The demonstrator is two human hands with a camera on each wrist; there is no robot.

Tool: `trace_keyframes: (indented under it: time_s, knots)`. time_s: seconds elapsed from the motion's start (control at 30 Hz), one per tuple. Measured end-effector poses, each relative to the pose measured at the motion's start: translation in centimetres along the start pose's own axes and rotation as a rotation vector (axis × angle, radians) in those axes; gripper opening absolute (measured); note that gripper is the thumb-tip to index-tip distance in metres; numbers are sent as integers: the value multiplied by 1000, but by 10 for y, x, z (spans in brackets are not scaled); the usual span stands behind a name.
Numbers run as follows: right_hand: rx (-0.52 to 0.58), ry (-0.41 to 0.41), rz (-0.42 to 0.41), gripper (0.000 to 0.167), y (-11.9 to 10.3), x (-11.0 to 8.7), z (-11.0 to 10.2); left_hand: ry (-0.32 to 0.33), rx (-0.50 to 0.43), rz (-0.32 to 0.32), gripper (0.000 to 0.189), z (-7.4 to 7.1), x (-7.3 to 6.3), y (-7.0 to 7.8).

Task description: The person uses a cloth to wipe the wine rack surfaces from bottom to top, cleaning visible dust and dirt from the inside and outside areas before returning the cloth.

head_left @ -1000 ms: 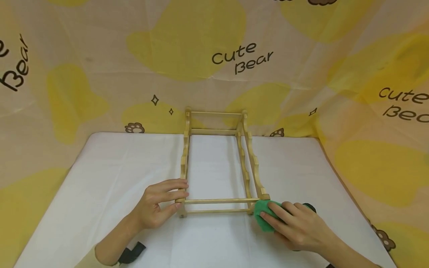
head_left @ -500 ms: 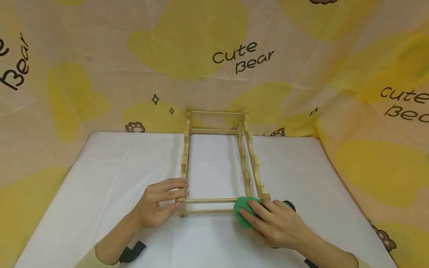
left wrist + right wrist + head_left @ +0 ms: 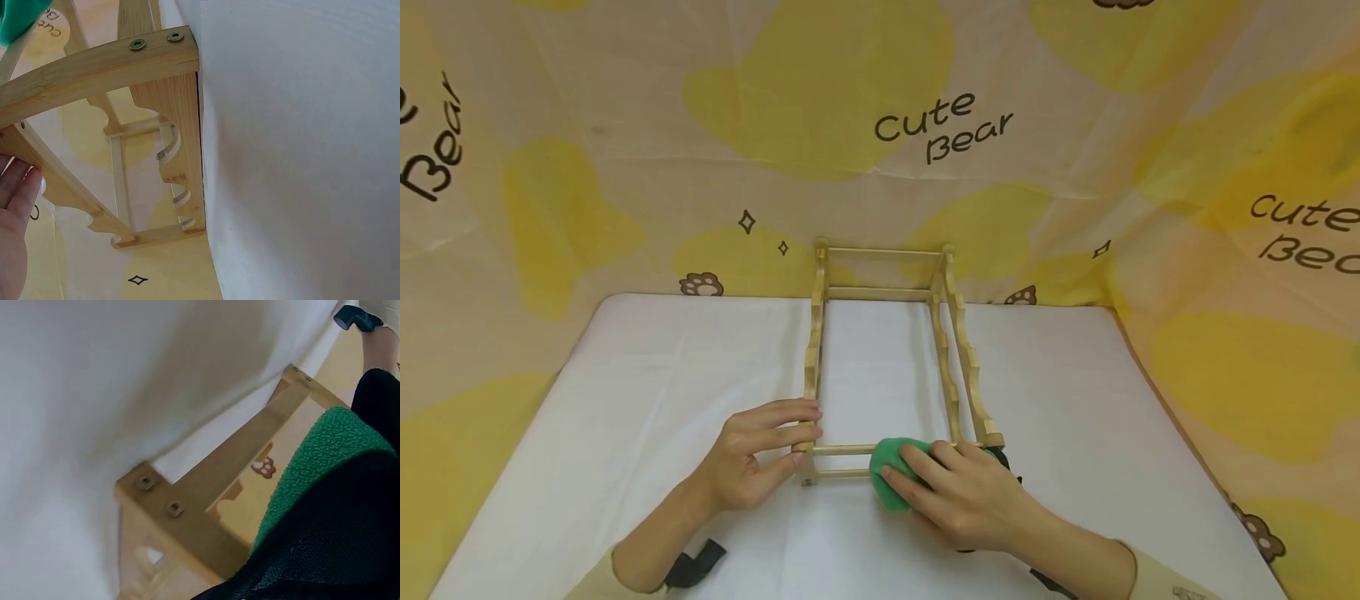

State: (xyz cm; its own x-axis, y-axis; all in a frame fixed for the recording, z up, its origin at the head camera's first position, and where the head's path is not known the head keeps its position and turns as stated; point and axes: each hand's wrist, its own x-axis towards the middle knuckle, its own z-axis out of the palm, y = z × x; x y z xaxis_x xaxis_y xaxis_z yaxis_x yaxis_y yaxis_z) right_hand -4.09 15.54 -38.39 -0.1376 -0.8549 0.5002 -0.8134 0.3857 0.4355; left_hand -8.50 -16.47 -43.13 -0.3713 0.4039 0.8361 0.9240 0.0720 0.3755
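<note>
A light wooden rack (image 3: pixel 972 367) with wavy, notched sides stands on the white-covered table. My left hand (image 3: pixel 752 458) grips its near left corner, fingers over the side piece and thumb at the front. In the left wrist view, part of the left hand (image 3: pixel 12 231) shows against the notched side of the rack (image 3: pixel 94 69). Bunched under my right hand (image 3: pixel 966 492) is a green cloth (image 3: pixel 887 492), held over the near crossbars and hiding their right part. The fuzzy cloth (image 3: pixel 325 450) also shows beside the rack's bolted corner in the right wrist view.
The white table cover (image 3: pixel 677 375) runs back to a yellow patterned curtain (image 3: pixel 820 125), which also hangs along both sides. The far end of the rack reaches close to this curtain. Dark straps (image 3: pixel 696 567) sit near the wrists.
My right hand has slid the green cloth leftward along the near crossbars, from the right corner to about their middle. The left hand and the rack have stayed in place.
</note>
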Motion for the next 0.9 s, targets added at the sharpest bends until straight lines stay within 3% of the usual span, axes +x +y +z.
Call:
trace_keyframes:
  time_s: [0.53,0.9]
  knots:
    - [-37,-4,-15,32,-17,49,19,-5,-1,5,24,-1,0,0]
    - [-77,-71,-7,32,-18,48,13,-9,-3,16,23,-1,1,-1]
